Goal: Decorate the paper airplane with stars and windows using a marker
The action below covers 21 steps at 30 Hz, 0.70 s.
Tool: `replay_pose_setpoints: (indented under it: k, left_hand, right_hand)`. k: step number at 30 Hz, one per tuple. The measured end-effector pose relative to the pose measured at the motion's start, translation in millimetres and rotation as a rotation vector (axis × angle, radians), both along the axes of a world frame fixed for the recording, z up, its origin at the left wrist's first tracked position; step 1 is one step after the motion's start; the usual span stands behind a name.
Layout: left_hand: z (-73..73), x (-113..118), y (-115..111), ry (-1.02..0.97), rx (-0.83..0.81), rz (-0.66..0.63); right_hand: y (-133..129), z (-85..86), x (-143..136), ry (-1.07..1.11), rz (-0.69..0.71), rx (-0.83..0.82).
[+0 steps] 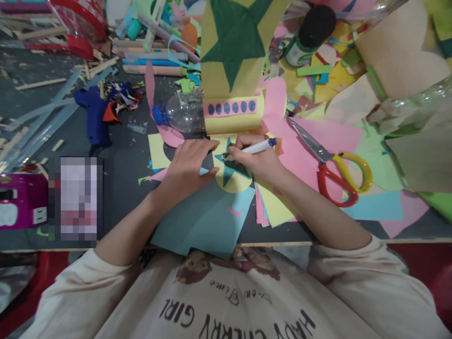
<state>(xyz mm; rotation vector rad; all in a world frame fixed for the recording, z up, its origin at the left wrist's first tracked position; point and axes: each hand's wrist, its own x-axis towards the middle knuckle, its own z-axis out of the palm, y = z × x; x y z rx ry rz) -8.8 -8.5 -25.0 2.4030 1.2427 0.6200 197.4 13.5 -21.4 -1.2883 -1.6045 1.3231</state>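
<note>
A white marker with a blue end (259, 146) is gripped in my right hand (263, 162), its tip low over a dark green star (229, 176) on a small yellow paper piece (243, 186) with a rounded lower edge. My left hand (189, 162) rests at the left of that piece, thumb and forefinger spread apart by its edge. Under both lies a blue-green sheet (201, 219). Just beyond my hands is a plastic bottle (185, 113) on its side, wrapped in yellow paper with a pink strip of dark dots (231, 108).
Scissors (326, 157) with red and yellow handles lie at the right on coloured paper. A blue glue gun (93, 115) and a phone (79, 197) are at the left. Behind stand a larger green star on yellow paper (235, 42) and a black-capped bottle (310, 35), among markers and scraps.
</note>
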Motion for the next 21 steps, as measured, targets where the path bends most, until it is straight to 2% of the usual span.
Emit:
replay_pose_setpoints:
  k: [6,12,17,21]
  left_hand:
    - [0.1,0.1,0.0,0.013,0.014,0.007]
    - [-0.5,-0.5,0.5,-0.014,0.018,-0.002]
    - [-0.9,-1.2,0.3,0.018,0.030,-0.011]
    - [0.5,-1.7,0.2,0.060,0.027,-0.009]
  right_hand:
    - [1.2,2.1,-0.3,0.092,-0.021,-0.037]
    - [0.9,3.7,-1.5,0.002,-0.016,-0.042]
    - [1.5,3.6,-3.0,0.083,-0.023,-0.064]
    - [0.7,3.4,-3.5,0.006,-0.033,-0.068]
